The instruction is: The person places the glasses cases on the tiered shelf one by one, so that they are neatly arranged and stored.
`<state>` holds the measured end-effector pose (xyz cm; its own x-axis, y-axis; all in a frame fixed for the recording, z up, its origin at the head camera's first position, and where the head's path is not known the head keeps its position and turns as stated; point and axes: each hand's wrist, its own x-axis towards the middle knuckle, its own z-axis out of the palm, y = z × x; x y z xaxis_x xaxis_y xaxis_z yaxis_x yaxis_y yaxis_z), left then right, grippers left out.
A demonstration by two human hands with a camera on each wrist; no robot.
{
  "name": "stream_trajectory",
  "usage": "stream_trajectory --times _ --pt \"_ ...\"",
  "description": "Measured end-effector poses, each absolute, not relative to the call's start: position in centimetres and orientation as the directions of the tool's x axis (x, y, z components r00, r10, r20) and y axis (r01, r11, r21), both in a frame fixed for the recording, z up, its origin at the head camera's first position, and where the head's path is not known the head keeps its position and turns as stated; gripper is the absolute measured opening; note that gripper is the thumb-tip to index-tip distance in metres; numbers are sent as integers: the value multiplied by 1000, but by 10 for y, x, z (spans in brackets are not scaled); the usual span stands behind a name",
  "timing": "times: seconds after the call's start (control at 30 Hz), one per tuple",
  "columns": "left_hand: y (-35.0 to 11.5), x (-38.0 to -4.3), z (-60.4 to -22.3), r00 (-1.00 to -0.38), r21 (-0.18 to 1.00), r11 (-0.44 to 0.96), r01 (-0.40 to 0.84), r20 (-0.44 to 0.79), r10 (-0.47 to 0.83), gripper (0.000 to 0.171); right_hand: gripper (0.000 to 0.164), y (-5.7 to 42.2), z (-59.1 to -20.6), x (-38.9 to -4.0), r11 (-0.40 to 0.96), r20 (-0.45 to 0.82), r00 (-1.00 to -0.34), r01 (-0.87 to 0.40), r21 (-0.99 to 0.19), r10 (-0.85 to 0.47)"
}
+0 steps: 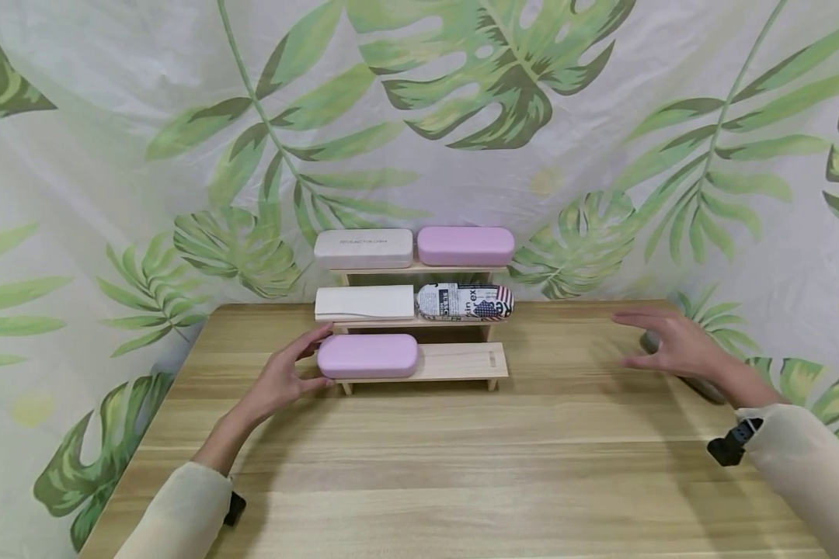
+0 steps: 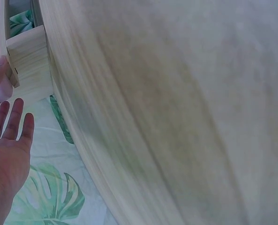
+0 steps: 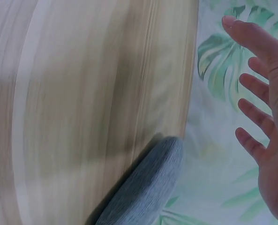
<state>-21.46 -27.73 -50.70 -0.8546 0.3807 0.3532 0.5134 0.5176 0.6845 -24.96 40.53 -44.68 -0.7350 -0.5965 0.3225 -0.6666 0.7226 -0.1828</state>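
On the lowest tier of a three-step wooden stand (image 1: 461, 362) lies a lilac glasses case (image 1: 367, 356), at the left half. My left hand (image 1: 283, 378) is at that case's left end, thumb toward the front and fingers toward the back; in the left wrist view the other fingers (image 2: 17, 119) are straight. Over the table's right side my right hand (image 1: 681, 351) hovers with fingers spread and nothing in them. Below it lies a grey glasses case (image 3: 143, 187), partly hidden by the hand in the head view.
The middle tier carries a white case (image 1: 363, 303) and a newspaper-print case (image 1: 464, 302). On the top tier sit a pale grey case (image 1: 363, 248) and another lilac case (image 1: 465, 245). The stand is near the back edge of the wooden table (image 1: 461, 466), before a leaf-patterned cloth (image 1: 461, 178).
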Motion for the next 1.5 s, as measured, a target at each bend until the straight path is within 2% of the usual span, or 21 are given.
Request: stream_trajectory --times 0.23,0.53,0.97,1.5 --pt "-277 -214 -507 -854 684 517 515 354 382 102 76 421 -450 -244 796 225 -827 -558 -232 -514" --pt "-276 -213 -505 -850 680 515 521 361 384 101 76 442 -459 -245 800 226 -834 -549 -244 -503" --pt "-275 -213 -506 -845 681 506 529 369 388 100 80 468 -467 -239 843 161 -900 -437 -315 -406" --pt "-277 -214 -506 -849 675 519 524 363 385 99 82 485 -481 -234 869 146 -931 -365 -334 -335"
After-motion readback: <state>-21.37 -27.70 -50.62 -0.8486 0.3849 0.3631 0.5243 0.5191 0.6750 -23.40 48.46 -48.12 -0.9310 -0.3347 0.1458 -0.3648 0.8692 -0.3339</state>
